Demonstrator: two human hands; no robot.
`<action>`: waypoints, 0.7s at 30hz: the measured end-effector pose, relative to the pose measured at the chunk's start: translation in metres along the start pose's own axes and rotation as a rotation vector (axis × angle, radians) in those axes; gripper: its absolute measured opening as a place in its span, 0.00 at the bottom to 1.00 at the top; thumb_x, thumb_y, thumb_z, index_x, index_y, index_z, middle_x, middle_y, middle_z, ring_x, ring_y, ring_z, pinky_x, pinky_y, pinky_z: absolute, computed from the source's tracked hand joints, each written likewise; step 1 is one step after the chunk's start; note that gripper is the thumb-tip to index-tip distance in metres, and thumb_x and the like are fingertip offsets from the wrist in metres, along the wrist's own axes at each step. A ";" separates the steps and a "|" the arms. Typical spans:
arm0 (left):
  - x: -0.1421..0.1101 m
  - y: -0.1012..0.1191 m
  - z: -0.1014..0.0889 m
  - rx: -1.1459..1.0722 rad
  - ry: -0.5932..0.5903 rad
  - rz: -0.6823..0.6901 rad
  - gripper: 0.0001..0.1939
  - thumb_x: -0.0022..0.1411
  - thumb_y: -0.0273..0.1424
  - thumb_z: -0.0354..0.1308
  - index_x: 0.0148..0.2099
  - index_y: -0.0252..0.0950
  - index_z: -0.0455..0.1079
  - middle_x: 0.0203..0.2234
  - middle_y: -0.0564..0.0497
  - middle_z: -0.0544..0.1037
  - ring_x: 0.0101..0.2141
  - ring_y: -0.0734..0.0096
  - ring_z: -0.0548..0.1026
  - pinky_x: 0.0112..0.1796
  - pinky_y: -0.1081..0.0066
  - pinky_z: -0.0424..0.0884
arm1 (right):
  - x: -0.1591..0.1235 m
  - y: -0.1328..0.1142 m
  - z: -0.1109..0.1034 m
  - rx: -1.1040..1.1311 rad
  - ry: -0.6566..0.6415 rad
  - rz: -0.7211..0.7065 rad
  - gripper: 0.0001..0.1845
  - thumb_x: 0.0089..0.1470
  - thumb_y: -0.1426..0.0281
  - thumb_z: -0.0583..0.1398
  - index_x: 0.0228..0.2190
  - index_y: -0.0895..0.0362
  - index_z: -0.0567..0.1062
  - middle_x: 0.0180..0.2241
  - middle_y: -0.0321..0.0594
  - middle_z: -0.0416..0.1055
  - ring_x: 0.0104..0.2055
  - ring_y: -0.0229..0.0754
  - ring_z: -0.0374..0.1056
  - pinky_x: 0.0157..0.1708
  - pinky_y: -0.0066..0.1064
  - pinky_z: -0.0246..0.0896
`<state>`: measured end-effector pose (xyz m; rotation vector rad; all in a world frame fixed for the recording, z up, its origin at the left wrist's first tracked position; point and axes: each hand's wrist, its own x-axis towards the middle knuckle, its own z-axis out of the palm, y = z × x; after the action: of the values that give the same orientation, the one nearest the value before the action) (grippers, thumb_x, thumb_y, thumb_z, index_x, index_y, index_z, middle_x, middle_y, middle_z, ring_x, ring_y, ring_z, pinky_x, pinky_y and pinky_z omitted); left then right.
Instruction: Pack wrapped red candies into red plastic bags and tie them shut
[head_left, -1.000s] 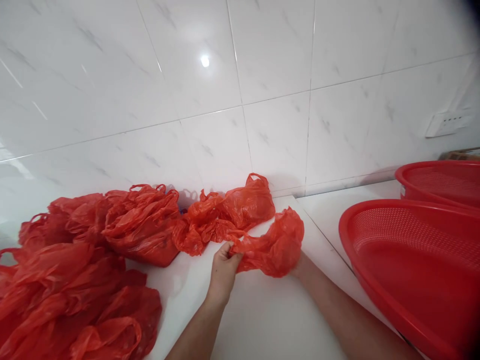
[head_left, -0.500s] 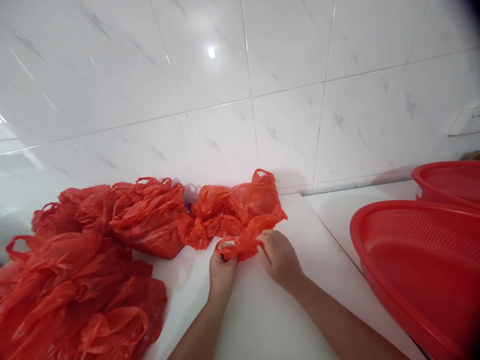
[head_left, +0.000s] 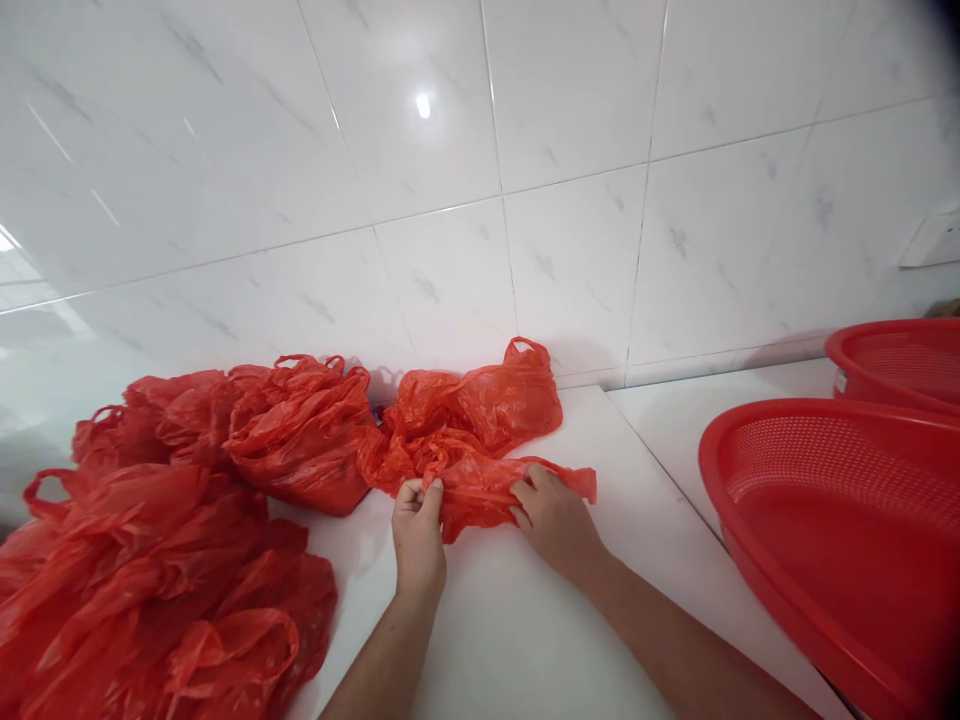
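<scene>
A thin red plastic bag point(head_left: 480, 497) lies stretched sideways on the white tabletop between my two hands. My left hand point(head_left: 418, 535) is closed, pinching the bag's left end between thumb and fingers. Bent over the bag's right part, my right hand point(head_left: 555, 520) holds the film with its fingers, whose tips are partly hidden. One end of the bag sticks out past the right hand. Just behind it, more crumpled red plastic bags point(head_left: 487, 400) rest near the wall, one with a loop handle standing up.
To the left, a large heap of red plastic bags point(head_left: 172, 560) covers the table, with a bulging bag point(head_left: 300, 440) behind it. Two red plastic baskets point(head_left: 817, 460) point(head_left: 900, 345) stand on the right. A white tiled wall point(head_left: 577, 260) with a socket point(head_left: 934, 240) rises behind.
The bag between my hands has been drawn out wider and flatter. My left hand has moved slightly left, and the bag's right end now reaches beyond my right hand.
</scene>
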<state>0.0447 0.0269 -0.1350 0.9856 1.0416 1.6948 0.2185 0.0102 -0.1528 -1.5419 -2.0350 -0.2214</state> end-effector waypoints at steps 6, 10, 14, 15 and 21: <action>0.009 0.010 -0.005 -0.020 0.095 0.071 0.20 0.47 0.27 0.62 0.42 0.41 0.60 0.28 0.59 0.70 0.25 0.81 0.69 0.29 0.79 0.65 | 0.003 0.007 -0.004 -0.094 -0.058 0.144 0.09 0.51 0.69 0.58 0.37 0.57 0.73 0.35 0.45 0.69 0.36 0.47 0.65 0.32 0.33 0.58; 0.002 0.024 -0.003 0.078 -0.037 -0.031 0.28 0.44 0.29 0.65 0.48 0.40 0.60 0.31 0.56 0.72 0.26 0.78 0.71 0.29 0.76 0.67 | 0.001 0.005 -0.006 -0.114 -0.051 0.170 0.23 0.47 0.66 0.61 0.47 0.58 0.70 0.39 0.48 0.69 0.38 0.49 0.65 0.33 0.34 0.59; -0.004 0.034 0.000 0.225 -0.234 -0.134 0.20 0.43 0.34 0.67 0.39 0.35 0.68 0.25 0.56 0.72 0.22 0.78 0.69 0.27 0.76 0.65 | -0.003 -0.008 -0.007 -0.138 -0.028 0.042 0.28 0.45 0.71 0.62 0.50 0.55 0.68 0.40 0.46 0.69 0.35 0.46 0.64 0.29 0.31 0.58; -0.002 0.036 0.000 0.213 -0.224 -0.118 0.16 0.44 0.35 0.67 0.35 0.34 0.69 0.22 0.57 0.71 0.20 0.79 0.67 0.25 0.77 0.63 | -0.004 -0.012 -0.008 -0.145 -0.029 -0.004 0.22 0.45 0.74 0.61 0.45 0.55 0.71 0.38 0.45 0.69 0.34 0.45 0.64 0.28 0.31 0.57; 0.022 0.060 -0.005 -0.064 0.187 0.211 0.14 0.48 0.37 0.64 0.31 0.37 0.63 0.23 0.60 0.68 0.24 0.82 0.66 0.29 0.79 0.64 | -0.005 -0.022 -0.007 -0.137 -0.109 -0.131 0.12 0.40 0.87 0.56 0.21 0.59 0.73 0.28 0.44 0.69 0.30 0.44 0.65 0.25 0.31 0.55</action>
<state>0.0172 0.0315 -0.0774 0.9357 1.0237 2.0123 0.2018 -0.0042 -0.1456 -1.5317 -2.2506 -0.3404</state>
